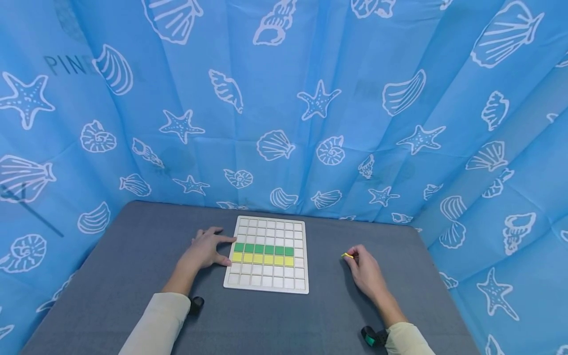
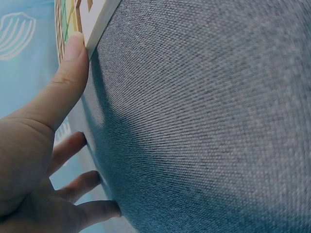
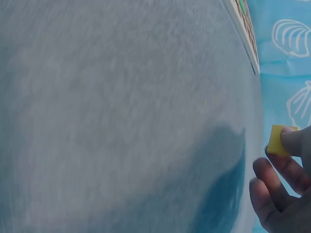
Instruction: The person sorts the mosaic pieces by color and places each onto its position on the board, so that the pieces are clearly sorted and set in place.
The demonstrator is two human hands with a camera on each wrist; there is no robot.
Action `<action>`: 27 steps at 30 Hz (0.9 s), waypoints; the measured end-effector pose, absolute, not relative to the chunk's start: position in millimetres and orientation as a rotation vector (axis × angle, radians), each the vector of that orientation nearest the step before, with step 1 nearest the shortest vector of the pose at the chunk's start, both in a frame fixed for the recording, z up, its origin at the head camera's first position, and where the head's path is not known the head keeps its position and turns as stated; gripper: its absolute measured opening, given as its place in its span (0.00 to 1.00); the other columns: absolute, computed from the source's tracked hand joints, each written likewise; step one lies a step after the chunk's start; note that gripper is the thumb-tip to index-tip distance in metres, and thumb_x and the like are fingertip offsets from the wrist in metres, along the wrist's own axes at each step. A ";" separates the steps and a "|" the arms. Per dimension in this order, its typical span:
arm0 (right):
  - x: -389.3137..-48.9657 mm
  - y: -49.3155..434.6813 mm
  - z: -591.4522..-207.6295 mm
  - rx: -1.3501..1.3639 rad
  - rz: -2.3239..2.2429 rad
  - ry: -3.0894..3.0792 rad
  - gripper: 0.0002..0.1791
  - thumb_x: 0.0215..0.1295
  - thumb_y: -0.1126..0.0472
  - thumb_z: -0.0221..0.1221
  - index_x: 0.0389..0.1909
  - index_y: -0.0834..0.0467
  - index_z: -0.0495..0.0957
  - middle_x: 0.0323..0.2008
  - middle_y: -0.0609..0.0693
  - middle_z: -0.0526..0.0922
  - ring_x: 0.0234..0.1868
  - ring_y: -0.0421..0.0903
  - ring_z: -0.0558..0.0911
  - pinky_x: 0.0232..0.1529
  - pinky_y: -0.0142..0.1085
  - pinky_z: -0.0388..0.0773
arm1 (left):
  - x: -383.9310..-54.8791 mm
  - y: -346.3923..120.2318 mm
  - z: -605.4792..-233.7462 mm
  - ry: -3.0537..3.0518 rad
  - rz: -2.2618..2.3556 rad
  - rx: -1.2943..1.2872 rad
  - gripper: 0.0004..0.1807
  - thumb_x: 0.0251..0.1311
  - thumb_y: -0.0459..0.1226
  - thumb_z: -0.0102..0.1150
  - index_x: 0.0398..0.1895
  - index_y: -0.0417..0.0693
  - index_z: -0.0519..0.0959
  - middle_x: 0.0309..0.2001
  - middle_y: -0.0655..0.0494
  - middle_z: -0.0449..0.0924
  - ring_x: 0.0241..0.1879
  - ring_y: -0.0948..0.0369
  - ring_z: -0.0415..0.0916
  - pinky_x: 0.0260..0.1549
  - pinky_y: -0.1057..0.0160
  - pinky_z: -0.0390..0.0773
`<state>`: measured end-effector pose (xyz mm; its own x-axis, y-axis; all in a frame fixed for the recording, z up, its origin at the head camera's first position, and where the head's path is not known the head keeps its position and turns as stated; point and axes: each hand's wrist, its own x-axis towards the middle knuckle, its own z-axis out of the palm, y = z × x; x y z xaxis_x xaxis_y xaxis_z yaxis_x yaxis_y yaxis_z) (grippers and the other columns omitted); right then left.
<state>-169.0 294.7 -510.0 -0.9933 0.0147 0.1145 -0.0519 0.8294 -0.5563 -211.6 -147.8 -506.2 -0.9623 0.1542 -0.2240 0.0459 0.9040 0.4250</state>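
A white grid board (image 1: 266, 281) lies on the grey table. Across its middle runs a row of green square tiles (image 1: 260, 249), with a row of yellow square tiles (image 1: 259, 258) just below; the rightmost cells of both rows are white. My left hand (image 1: 205, 250) touches the board's left edge with thumb and index finger, the other fingers spread. In the left wrist view the thumb (image 2: 68, 73) presses at the board's rim. To the right of the board, my right hand (image 1: 365, 270) pinches a yellow tile (image 3: 275, 141) between thumb and fingers.
The table (image 1: 328, 320) is covered in grey cloth. A blue curtain (image 1: 293, 172) with white shell and starfish prints hangs behind it and along both sides. Dark bands (image 1: 373, 337) sit at the wrists.
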 end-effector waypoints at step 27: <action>-178.9 235.9 -511.3 0.078 1.055 -2.878 0.05 0.68 0.63 0.66 0.43 0.54 0.84 0.37 0.49 0.82 0.33 0.40 0.76 0.34 0.30 0.73 | -212.8 -148.6 -504.7 2.818 0.613 0.168 0.40 0.45 0.50 0.80 0.67 0.66 0.78 0.78 0.41 0.59 0.74 0.31 0.53 0.68 0.22 0.55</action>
<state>-178.9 235.9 -511.3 -0.9959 -0.0217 0.0878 -0.0733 0.7621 -0.6433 -212.8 -148.6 -504.7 -0.9616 0.1648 -0.2194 0.0588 0.9048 0.4218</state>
